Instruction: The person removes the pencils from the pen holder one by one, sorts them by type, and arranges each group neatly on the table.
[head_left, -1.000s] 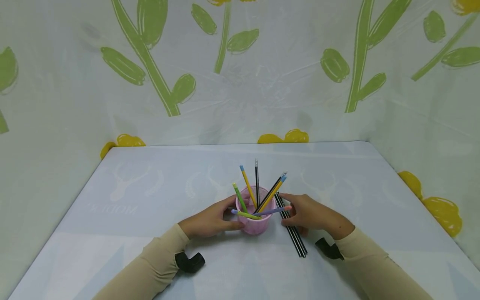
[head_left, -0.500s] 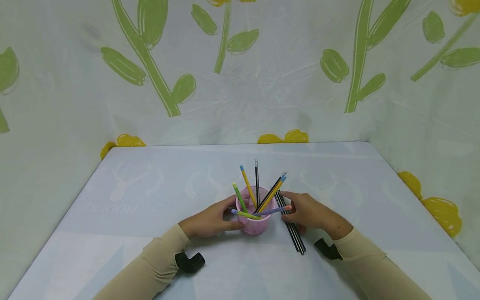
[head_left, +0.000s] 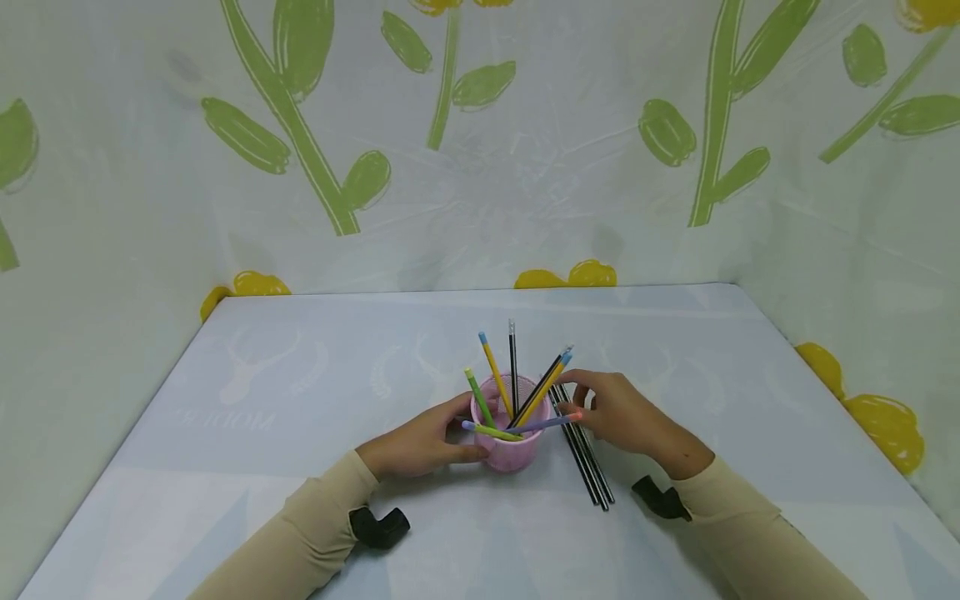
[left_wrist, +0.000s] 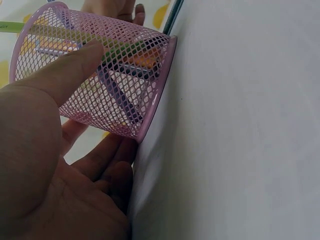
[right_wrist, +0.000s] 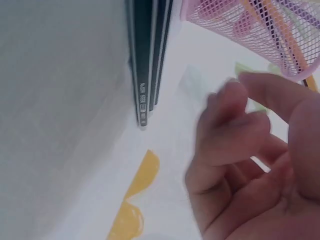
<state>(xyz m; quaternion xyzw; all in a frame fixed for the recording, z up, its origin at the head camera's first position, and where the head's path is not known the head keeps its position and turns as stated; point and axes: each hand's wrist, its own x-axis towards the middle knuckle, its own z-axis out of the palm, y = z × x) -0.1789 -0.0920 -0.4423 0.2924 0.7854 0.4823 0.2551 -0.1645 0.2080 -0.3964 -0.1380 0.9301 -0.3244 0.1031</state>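
Observation:
My left hand (head_left: 420,442) holds a pink mesh pencil cup (head_left: 512,455) upright on the table; in the left wrist view the thumb presses its side and the fingers reach round it. Several pencils lean inside, among them a yellow pencil (head_left: 495,367), a green one (head_left: 477,390) and a purple one (head_left: 551,422) slanting out to the right. Beside the cup lie several black pencils (head_left: 588,471) in a loose bundle. Over their far part hovers my right hand (head_left: 626,417), fingers loosely bent near the purple pencil's pink end. The right wrist view shows nothing held and the black pencils (right_wrist: 150,55) apart from the fingers.
A pale printed cloth covers the table (head_left: 315,517). Behind it rises a white backdrop (head_left: 510,200) with green plant and yellow flower prints. Both sleeves (head_left: 300,525) carry a black wrist piece (head_left: 380,527) close to the tabletop.
My right hand first shifts the black pencils slightly, then lifts off them and rises away. They now lie a little more spread. The left hand and the cup stay put.

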